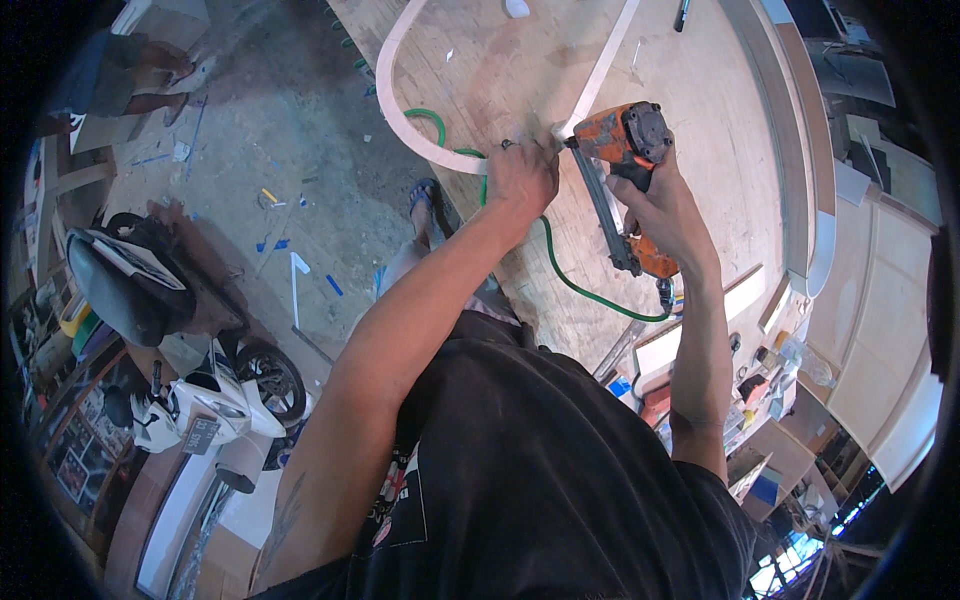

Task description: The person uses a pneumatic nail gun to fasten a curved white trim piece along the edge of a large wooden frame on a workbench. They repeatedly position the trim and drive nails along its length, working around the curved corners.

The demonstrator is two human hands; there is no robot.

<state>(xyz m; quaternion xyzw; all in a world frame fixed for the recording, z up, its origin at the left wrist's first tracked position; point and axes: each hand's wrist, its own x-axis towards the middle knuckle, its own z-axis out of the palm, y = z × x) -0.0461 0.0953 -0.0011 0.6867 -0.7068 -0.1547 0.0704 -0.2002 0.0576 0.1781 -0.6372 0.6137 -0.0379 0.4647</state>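
My right hand (672, 205) is wrapped round the handle of an orange and black nail gun (605, 137). The gun's nose points left, at a joint in a pale wooden frame (391, 112); whether the tip touches it I cannot tell. My left hand (524, 183) grips the frame close to that nose, between its curved part and a straight strip (606, 62). Part of the frame there is hidden under my fingers. A green air hose (572, 283) runs from the base of the gun's handle, under my left wrist, to the curved part.
The frame lies on a large plywood worktop (725, 165) with a curved raised rim (792, 150) on the right. Tools and boards crowd the lower right. Left on the littered floor stands a white motorbike (215, 395). Another person's legs (150, 75) show at upper left.
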